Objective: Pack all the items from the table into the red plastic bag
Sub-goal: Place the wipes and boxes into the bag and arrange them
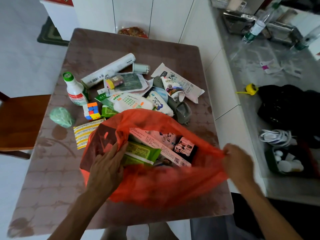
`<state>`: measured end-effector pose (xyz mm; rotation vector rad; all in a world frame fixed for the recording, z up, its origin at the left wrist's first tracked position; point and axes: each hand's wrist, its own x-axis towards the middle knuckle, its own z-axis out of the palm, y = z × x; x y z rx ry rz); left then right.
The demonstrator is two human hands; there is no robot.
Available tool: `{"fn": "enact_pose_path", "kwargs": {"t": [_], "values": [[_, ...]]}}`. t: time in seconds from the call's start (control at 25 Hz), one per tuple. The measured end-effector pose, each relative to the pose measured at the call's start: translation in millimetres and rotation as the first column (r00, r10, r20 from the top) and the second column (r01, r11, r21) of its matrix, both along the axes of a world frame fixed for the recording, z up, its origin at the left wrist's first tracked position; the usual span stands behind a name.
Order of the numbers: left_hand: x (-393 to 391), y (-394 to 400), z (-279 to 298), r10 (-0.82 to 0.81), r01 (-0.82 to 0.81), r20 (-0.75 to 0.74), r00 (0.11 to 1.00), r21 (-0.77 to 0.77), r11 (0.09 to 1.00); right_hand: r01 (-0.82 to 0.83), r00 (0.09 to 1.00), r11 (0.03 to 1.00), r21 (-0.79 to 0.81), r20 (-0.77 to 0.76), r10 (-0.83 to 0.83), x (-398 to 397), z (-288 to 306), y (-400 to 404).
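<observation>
The red plastic bag (155, 186) lies open on the near half of the table (55, 187). Inside it I see a green packet (140, 151), a long pink-white box (162, 149) and a small panda carton (184, 148). My left hand (107, 167) reaches into the bag's left side with its fingers on the green packet. My right hand (237, 161) pinches the bag's right rim and pulls it wide. Beyond the bag lie a white bottle with a green cap (74, 90), a puzzle cube (91, 110), a rolled white tube (107, 71), a yellow striped packet (84, 134) and several pouches.
A green wrapped lump (61, 116) sits at the table's left. A brown wooden chair (20, 122) stands to the left. At the right runs a grey counter (256, 70) with a yellow tape measure (251, 89), a black bag (287, 104) and plastic bottles (256, 30).
</observation>
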<state>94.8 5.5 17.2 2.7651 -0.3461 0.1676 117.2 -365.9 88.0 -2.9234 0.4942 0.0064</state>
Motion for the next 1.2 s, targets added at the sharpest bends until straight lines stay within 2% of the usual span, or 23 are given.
{"fn": "enact_pose_path", "kwargs": {"t": [0.08,0.16,0.24,0.36,0.4,0.44,0.52,0.56,0.6,0.64,0.68,0.72,0.76,0.8,0.88,0.92,0.96,1.0,1.04,1.08,1.12,1.2], "values": [[-3.4,-2.0,3.7,-0.004,0.004,0.014,1.0,-0.026,1.0,0.105,0.962,0.986,0.128,0.24,-0.134,12.4,51.6,-15.1],[-4.6,-4.8,8.1,0.019,-0.018,0.007,1.0,-0.071,0.997,0.144,0.889,0.965,0.221,0.4,-0.224,18.2,81.5,-14.4],[-0.5,-8.4,15.7,0.041,-0.046,-0.03,0.999,-0.158,0.986,0.133,0.872,0.959,0.251,0.43,-0.233,24.1,83.0,-4.1],[-0.3,-7.0,32.6,0.182,-0.187,-0.046,0.982,-0.296,0.937,0.185,0.826,0.879,0.439,0.416,-0.381,32.5,67.0,6.0],[-0.7,-2.0,41.2,0.261,-0.276,-0.092,0.961,-0.414,0.867,0.206,0.797,0.843,0.497,0.415,-0.439,35.8,63.9,9.4],[-2.0,5.3,49.1,0.295,-0.351,-0.191,0.936,-0.552,0.756,0.217,0.78,0.822,0.526,0.413,-0.47,37.1,63.1,14.4],[-2.8,26.3,60.4,0.255,-0.444,-0.366,0.895,-0.78,0.44,0.177,0.787,0.824,0.539,0.425,-0.447,37.3,60.7,32.9],[2.5,42.2,54.1,0.321,-0.484,-0.388,0.864,-0.815,0.318,0.133,0.807,0.838,0.53,0.433,-0.401,37.6,57.9,45.0],[12.2,59.9,41.5,0.42,-0.522,-0.384,0.822,-0.803,0.286,0.092,0.829,0.851,0.516,0.434,-0.353,38.2,53.1,55.1],[26.1,77.8,24.2,0.507,-0.577,-0.363,0.782,-0.729,0.369,0.072,0.846,0.877,0.475,0.436,-0.306,37.9,50.0,64.8],[42.5,95.4,2.6,0.541,-0.624,-0.338,0.77,-0.58,0.524,0.054,0.857,0.907,0.417,0.447,-0.257,37.4,48.6,73.2],[58.3,110.5,-19.4,0.505,-0.614,-0.354,0.787,-0.38,0.691,0.024,0.856,0.947,0.322,0.482,-0.185,37.2,48.8,81.0],[71.7,121.0,-39.4,0.437,-0.539,-0.403,0.804,-0.184,0.822,-0.027,0.843,0.981,0.19,0.532,-0.08,35.7,48.1,86.6],[84.2,127.3,-59.1,0.369,-0.44,-0.454,0.811,-0.056,0.896,-0.111,0.809,0.992,0.055,0.586,0.058,29.9,49.6,93.0],[100.2,124.8,-81.9,0.291,-0.325,-0.489,0.822,0.015,0.945,-0.39,0.717,0.912,-0.126,0.58,0.387,10.8,49.4,108.2],[103.2,122.2,-87.5,0.289,-0.327,-0.486,0.825,0.006,0.945,-0.536,0.703,0.837,-0.109,0.492,0.514,1.1,42.8,112.4],[104.3,119.0,-91.4,0.316,-0.36,-0.474,0.822,-0.002,0.933,-0.632,0.729,0.775,0.006,0.345,0.591,-4.6,34.7,114.7],[105.0,119.0,-92.6,0.356,-0.4,-0.482,0.801,0.012,0.916,-0.623,0.783,0.756,0.201,0.154,0.603,-3.9,26.2,114.9],[105.5,120.8,-92.7,0.39,-0.434,-0.504,0.771,0.033,0.9,-0.499,0.825,0.774,0.389,-0.061,0.562,-0.5,17.5,113.5],[105.8,123.3,-92.6,0.414,-0.447,-0.535,0.736,0.075,0.892,-0.344,0.832,0.798,0.496,-0.233,0.503,5.8,9.2,109.7],[104.0,124.5,-89.2,0.431,-0.455,-0.563,0.705,0.106,0.884,-0.243,0.844,0.8,0.548,-0.288,0.453,12.9,3.9,107.8],[95.8,124.3,-76.8,0.444,-0.527,-0.594,0.671,0.04,0.849,-0.116,0.928,0.756,0.644,-0.201,0.314,26.9,6.4,109.3]]}}
